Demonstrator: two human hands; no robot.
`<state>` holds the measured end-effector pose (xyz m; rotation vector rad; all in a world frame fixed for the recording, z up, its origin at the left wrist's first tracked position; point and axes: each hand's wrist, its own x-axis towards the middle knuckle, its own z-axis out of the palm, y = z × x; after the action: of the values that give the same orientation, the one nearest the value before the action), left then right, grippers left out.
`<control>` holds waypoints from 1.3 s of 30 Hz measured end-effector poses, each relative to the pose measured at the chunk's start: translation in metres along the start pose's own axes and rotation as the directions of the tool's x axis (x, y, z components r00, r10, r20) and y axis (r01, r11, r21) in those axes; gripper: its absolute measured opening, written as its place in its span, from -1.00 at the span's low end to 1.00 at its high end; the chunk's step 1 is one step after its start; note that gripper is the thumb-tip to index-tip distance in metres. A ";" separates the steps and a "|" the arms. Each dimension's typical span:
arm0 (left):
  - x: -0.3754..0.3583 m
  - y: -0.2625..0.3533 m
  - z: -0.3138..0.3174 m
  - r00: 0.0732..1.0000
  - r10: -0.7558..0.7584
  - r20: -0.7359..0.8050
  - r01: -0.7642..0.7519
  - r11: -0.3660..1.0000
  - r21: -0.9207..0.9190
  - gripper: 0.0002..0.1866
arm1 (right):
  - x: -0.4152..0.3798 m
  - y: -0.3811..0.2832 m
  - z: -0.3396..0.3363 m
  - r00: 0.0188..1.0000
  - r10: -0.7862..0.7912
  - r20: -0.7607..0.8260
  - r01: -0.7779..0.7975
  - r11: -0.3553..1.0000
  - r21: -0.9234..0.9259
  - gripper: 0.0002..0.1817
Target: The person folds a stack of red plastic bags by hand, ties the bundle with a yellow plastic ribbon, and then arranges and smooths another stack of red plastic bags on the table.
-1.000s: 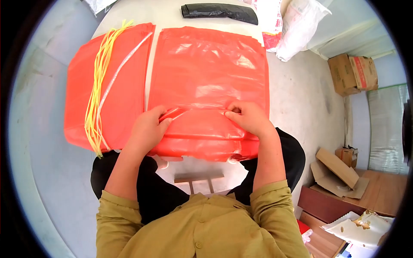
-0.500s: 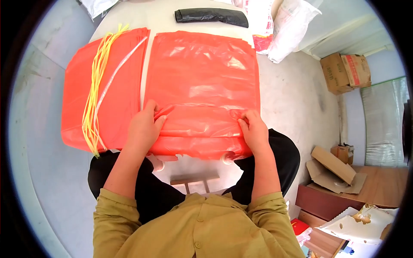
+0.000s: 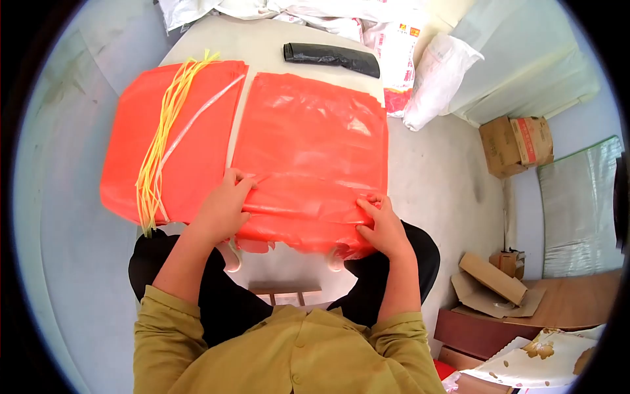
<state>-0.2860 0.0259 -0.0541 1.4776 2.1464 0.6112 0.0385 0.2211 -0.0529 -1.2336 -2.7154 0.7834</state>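
Two piles of red plastic sheets or bags lie side by side on a pale table. On the right pile (image 3: 312, 131), the near part is gathered in a fold. My left hand (image 3: 226, 203) grips the fold's left side between thumb and fingers. My right hand (image 3: 386, 226) is at its right side, thumb and fingers apart, resting on the plastic. Yellow ties (image 3: 164, 131) and a whitish strip (image 3: 197, 117) lie across the left pile (image 3: 131, 144).
A black roll (image 3: 331, 58) lies at the far edge of the table (image 3: 262, 41). White sacks (image 3: 440, 79) stand beyond. Cardboard boxes (image 3: 515, 146) are on the right, with an opened carton (image 3: 489, 289) on a brown cabinet (image 3: 571, 302).
The camera view has shifted. My right hand's fingers have spread from their pinch on the plastic, and the near fold lies lower and flatter. My left hand stays at the fold's left side.
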 end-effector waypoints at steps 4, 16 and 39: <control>0.002 0.003 0.000 1.000 0.002 -0.020 0.000 0.996 0.085 -0.50 | 0.001 -0.007 0.000 0.997 -0.027 -0.074 0.017 0.991 -0.130 -0.43; -0.002 -0.014 -0.003 0.888 0.360 -0.286 -0.341 0.933 0.114 -0.72 | -0.006 0.028 -0.008 0.946 -0.168 -0.276 0.170 0.985 -0.020 -0.60; 0.074 -0.053 0.051 0.896 -0.285 -0.340 0.117 0.891 -0.438 -0.70 | 0.068 0.082 0.025 0.944 0.255 -0.208 -0.051 0.737 0.674 -0.79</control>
<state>-0.3175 0.0832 -0.1352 0.9403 2.2394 1.2811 0.0426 0.3047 -0.1239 -1.2581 -1.8371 1.3150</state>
